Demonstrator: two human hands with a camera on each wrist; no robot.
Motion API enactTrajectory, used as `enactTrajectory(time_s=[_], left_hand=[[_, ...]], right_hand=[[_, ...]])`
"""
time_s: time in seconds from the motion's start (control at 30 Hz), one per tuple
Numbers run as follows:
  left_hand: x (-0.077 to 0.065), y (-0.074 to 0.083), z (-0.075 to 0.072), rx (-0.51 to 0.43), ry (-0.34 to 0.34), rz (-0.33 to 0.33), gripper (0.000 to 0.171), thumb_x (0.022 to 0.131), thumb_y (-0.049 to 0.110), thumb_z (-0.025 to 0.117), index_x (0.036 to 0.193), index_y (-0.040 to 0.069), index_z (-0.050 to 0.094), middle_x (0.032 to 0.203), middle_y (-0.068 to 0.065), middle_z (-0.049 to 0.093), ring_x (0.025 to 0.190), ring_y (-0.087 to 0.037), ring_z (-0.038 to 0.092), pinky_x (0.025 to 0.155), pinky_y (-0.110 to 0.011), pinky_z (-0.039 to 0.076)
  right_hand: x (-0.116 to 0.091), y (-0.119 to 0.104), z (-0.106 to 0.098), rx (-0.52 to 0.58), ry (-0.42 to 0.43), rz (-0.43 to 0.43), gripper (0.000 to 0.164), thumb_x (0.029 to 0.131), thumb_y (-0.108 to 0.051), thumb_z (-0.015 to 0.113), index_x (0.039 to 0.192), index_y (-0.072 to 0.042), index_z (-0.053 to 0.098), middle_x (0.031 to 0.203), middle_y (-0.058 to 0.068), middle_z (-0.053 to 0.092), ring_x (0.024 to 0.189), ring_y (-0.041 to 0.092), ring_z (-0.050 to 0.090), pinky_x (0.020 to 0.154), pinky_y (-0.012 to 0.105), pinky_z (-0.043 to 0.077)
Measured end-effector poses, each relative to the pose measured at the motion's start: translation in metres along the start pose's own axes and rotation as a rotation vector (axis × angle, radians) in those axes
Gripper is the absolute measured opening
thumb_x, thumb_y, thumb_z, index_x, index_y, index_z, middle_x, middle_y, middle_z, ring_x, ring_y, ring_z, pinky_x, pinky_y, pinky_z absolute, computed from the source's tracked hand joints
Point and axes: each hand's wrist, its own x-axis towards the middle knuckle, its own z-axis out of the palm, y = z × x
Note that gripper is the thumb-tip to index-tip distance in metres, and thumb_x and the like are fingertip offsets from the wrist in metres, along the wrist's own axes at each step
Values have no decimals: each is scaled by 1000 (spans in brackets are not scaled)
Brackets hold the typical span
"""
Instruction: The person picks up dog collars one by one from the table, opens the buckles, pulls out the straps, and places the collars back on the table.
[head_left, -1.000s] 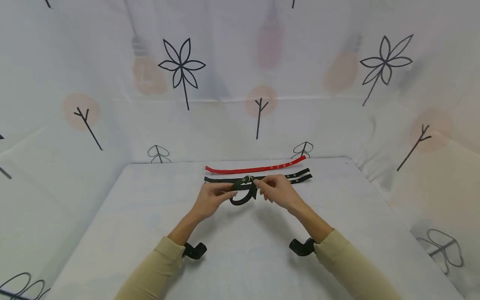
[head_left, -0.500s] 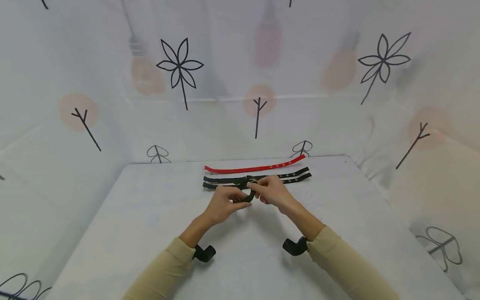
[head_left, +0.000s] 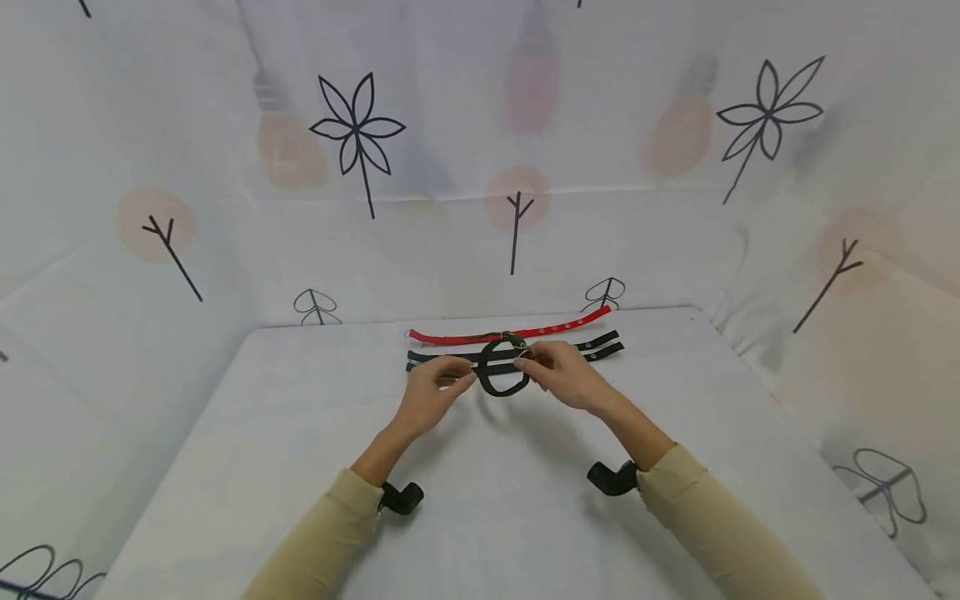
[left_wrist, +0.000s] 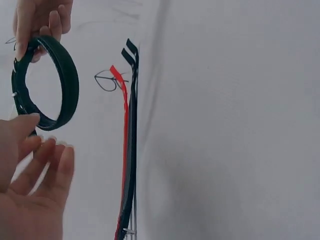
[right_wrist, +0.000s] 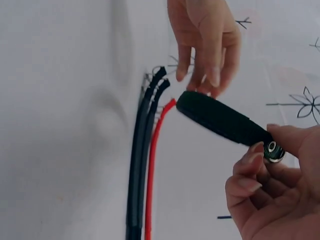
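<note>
A dark green collar (head_left: 487, 385), closed into a loop, is held up above the white table. At its right side my right hand (head_left: 566, 375) pinches the fastening, where a metal eyelet (right_wrist: 272, 147) shows between thumb and fingers. My left hand (head_left: 433, 393) is at the loop's opposite side. In the left wrist view, the left thumb overlaps the collar's lower edge, and a short dark piece of strap shows between thumb and fingertips. Behind the hands, two dark straps (head_left: 600, 342) with eyelets lie side by side, partly hidden by the held collar and the fingers.
Beyond the dark straps, a red strap (head_left: 450, 340) with eyelets lies near the back edge of the white table (head_left: 480, 517). A pale cloth backdrop (head_left: 442, 250) with printed flowers and bulbs surrounds the table. Black wrist devices (head_left: 615, 478) stick out at the sleeves.
The collar has turned into a round, open-faced loop and risen slightly. My left hand has shifted from the loop's lower front to its left side; the right hand keeps its pinch.
</note>
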Motion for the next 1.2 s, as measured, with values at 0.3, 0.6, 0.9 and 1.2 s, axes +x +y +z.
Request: enactTrajectory(time_s=[0.3, 0.6, 0.9, 1.2], left_hand=[[4, -8, -2, -209, -142, -137, 39, 100, 14, 68, 137, 1, 62, 125, -20, 68, 117, -29, 68, 90, -32, 57], [4, -2, -4, -354, -111, -158, 31, 96, 8, 73, 125, -1, 69, 120, -22, 69, 115, -31, 68, 87, -36, 59], [2, 3, -4, -241, -77, -138, 35, 94, 14, 76, 126, 2, 69, 116, -13, 72, 117, -29, 66, 94, -37, 56], [5, 12, 0, -196, -201, -30, 31, 101, 27, 68, 128, 12, 66, 111, -2, 70, 105, -25, 65, 91, -36, 54]], right_hand=[[-3, 5, -5, -17, -98, -115, 16, 104, -24, 63, 96, -10, 65, 73, 3, 57, 67, 18, 52, 58, 30, 43], [-3, 9, -9, -105, -39, -125, 13, 100, -24, 69, 103, -11, 70, 83, -3, 65, 76, 18, 57, 66, 33, 49], [-4, 10, -7, -136, 16, -139, 14, 99, -22, 70, 105, -10, 73, 82, -5, 65, 76, 16, 56, 66, 31, 48], [-6, 5, -2, -78, -18, -186, 13, 99, -22, 70, 107, -12, 73, 80, -5, 64, 70, 17, 56, 60, 30, 48]])
